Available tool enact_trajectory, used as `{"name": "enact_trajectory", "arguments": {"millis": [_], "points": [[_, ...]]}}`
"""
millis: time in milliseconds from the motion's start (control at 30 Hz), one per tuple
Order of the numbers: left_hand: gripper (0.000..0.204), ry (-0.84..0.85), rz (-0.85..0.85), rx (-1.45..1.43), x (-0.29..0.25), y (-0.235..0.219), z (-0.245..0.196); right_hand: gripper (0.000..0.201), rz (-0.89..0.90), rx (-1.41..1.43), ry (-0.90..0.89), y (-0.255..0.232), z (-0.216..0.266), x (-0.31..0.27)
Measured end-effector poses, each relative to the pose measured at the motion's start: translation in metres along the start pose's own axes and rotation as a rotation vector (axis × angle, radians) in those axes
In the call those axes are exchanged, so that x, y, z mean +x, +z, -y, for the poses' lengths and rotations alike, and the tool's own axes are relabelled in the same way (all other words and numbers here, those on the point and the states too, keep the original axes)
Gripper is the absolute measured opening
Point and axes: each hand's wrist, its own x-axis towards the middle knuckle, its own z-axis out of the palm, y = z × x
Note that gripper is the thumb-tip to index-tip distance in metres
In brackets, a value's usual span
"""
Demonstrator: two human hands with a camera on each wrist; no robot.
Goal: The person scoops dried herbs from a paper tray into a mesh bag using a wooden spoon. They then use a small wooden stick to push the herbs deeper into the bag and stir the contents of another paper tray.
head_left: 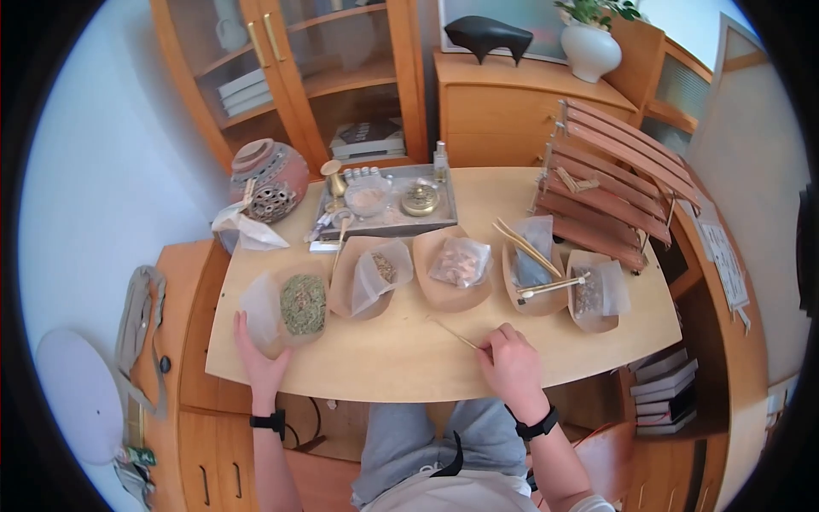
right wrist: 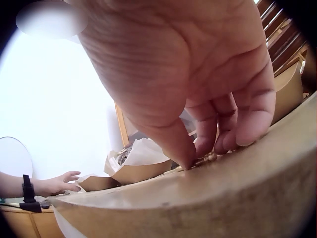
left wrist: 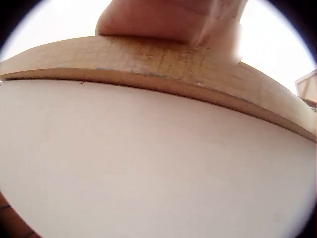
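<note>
My right hand [head_left: 512,365] pinches the end of a thin golden stick [head_left: 456,334] low over the table's front; in the right wrist view the thumb and fingers of the hand [right wrist: 198,94] close on its knobbed end [right wrist: 210,156] at the tabletop. My left hand [head_left: 260,358] has its fingers spread and rests at the table's left, beside a paper tray of green dried herbs [head_left: 304,305] with a translucent sheet [head_left: 260,309]. Only the base of the left hand [left wrist: 153,20] shows in the left wrist view, above the table edge [left wrist: 148,77].
Several paper trays line the table [head_left: 384,367], holding brown bits [head_left: 384,268], pink chunks [head_left: 461,261] and a grey packet [head_left: 534,264]. Tongs [head_left: 554,287] lie across two trays. Behind stand a grey tray [head_left: 392,229], a patterned pot [head_left: 286,175] and a slatted wooden rack [head_left: 597,183].
</note>
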Motion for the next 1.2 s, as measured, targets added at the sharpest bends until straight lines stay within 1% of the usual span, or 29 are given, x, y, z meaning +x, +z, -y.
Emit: {"name": "enact_trajectory", "arguments": {"millis": [67,133,167,233,267,333,367,433,567,633,667,733,767,833,867,900,967,1000,1067,1133,1167,1200], "points": [[0.107,-0.009,-0.013,0.021,-0.001,0.000,0.001,0.009,-0.008,0.029,-0.033,0.002,-0.001,-0.002],[0.103,0.006,-0.014,0.046,-0.001,0.001,0.004,0.009,-0.025,0.009,-0.011,0.006,-0.004,-0.003],[0.103,-0.015,-0.033,0.055,-0.001,0.001,0.003,0.009,-0.013,0.012,-0.038,0.007,-0.004,-0.003],[0.103,-0.023,-0.035,0.028,-0.001,0.000,-0.002,0.008,-0.058,0.004,0.016,0.008,-0.003,-0.003],[0.100,-0.028,-0.042,0.022,-0.001,-0.001,-0.005,0.008,-0.053,0.007,-0.003,0.007,-0.004,-0.003],[0.099,-0.033,-0.050,0.004,-0.002,-0.001,0.000,0.010,-0.007,0.044,0.074,0.006,-0.006,-0.003],[0.097,-0.026,-0.041,-0.021,-0.001,-0.001,0.002,0.010,-0.007,0.046,0.063,0.005,-0.008,-0.004],[0.095,-0.032,-0.052,-0.037,-0.001,0.001,0.004,0.011,0.025,0.162,0.147,0.004,-0.012,-0.004],[0.086,-0.023,-0.037,-0.086,-0.001,0.001,0.005,0.012,0.061,0.249,0.177,-0.003,-0.016,-0.005],[0.083,-0.038,-0.037,-0.091,-0.002,0.000,0.005,0.013,0.115,0.375,0.177,-0.006,-0.014,-0.001],[0.081,-0.047,-0.042,-0.095,-0.001,0.000,0.005,0.013,0.116,0.373,0.171,-0.010,-0.009,0.005],[0.079,-0.055,-0.048,-0.073,-0.001,0.001,0.004,0.015,0.269,0.691,0.265,-0.020,0.008,0.024],[0.078,-0.060,-0.042,-0.050,-0.001,0.000,0.004,0.015,0.275,0.692,0.254,-0.023,0.019,0.035],[0.078,-0.089,-0.070,-0.016,0.004,0.000,-0.005,0.017,0.282,0.879,0.127,-0.029,0.049,0.065],[0.078,-0.111,-0.087,0.013,0.011,0.001,-0.012,0.019,0.292,0.847,0.049,-0.035,0.065,0.082],[0.078,-0.109,-0.091,0.020,0.019,0.000,-0.020,0.019,0.293,0.853,0.045,-0.033,0.081,0.099],[0.077,-0.170,-0.020,0.201,0.043,-0.002,-0.042,0.020,0.372,0.884,-0.062,-0.026,0.111,0.135],[0.077,-0.180,-0.029,0.211,0.055,0.000,-0.057,0.020,0.385,0.890,-0.073,-0.018,0.121,0.150],[0.072,-0.101,-0.069,0.168,0.077,0.005,-0.085,0.020,0.478,0.937,-0.154,0.006,0.140,0.176],[0.074,-0.131,-0.066,0.179,0.088,0.006,-0.097,0.021,0.556,0.959,-0.155,0.018,0.158,0.188],[0.076,-0.132,-0.055,0.169,0.086,0.006,-0.094,0.021,0.599,0.970,-0.146,0.023,0.165,0.191],[0.076,-0.164,-0.049,0.183,0.081,0.006,-0.087,0.023,0.628,0.959,-0.175,0.031,0.170,0.194]]}}
